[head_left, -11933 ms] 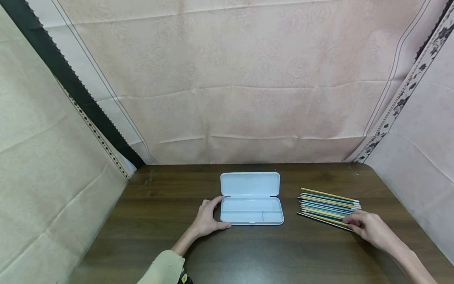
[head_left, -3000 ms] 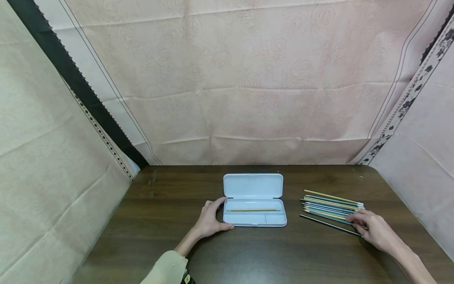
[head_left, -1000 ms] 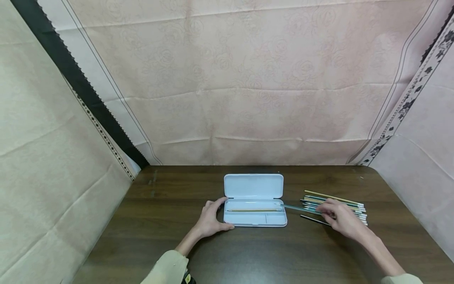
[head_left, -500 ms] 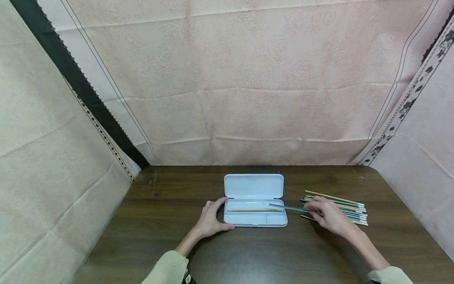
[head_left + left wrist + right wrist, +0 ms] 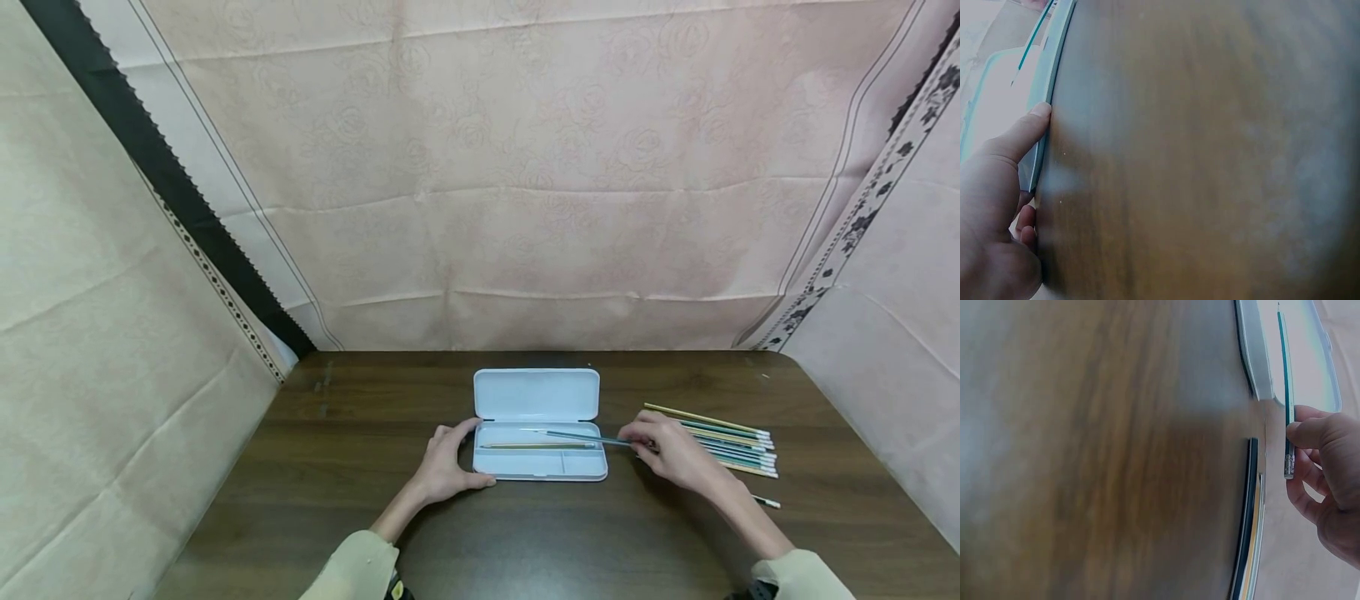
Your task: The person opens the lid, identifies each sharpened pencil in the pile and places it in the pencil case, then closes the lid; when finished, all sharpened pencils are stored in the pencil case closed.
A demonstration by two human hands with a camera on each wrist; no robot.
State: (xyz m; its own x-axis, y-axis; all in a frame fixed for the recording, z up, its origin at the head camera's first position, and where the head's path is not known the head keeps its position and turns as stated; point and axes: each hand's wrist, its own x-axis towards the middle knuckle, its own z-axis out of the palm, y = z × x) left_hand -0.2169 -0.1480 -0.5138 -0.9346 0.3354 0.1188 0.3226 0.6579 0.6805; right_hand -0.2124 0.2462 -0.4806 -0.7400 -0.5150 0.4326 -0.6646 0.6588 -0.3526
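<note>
A light blue pencil case [image 5: 536, 396] lies open on the table, its lid tipped back. My left hand [image 5: 441, 467] grips its left end, thumb [image 5: 1029, 131] on the front edge and a finger at the back. My right hand [image 5: 667, 450] pinches a teal pencil [image 5: 1286, 375] near its eraser end. That pencil [image 5: 581, 436] points left, its tip over the case's long compartment, above a yellow pencil [image 5: 536, 446] lying inside. Under and behind my right hand is a bunch of pencils [image 5: 735, 446], partly hidden by it.
A dark pencil [image 5: 767, 502] lies apart in front of the bunch, mostly covered by my right forearm. The brown wooden table [image 5: 540, 533] runs back to a pale cloth wall [image 5: 525, 183]. Cloth also hangs at both sides.
The yellow pencil went into the case between the oldest frame and three seconds ago. Since then my right hand has carried the teal pencil left from the bunch. My left hand stays on the case.
</note>
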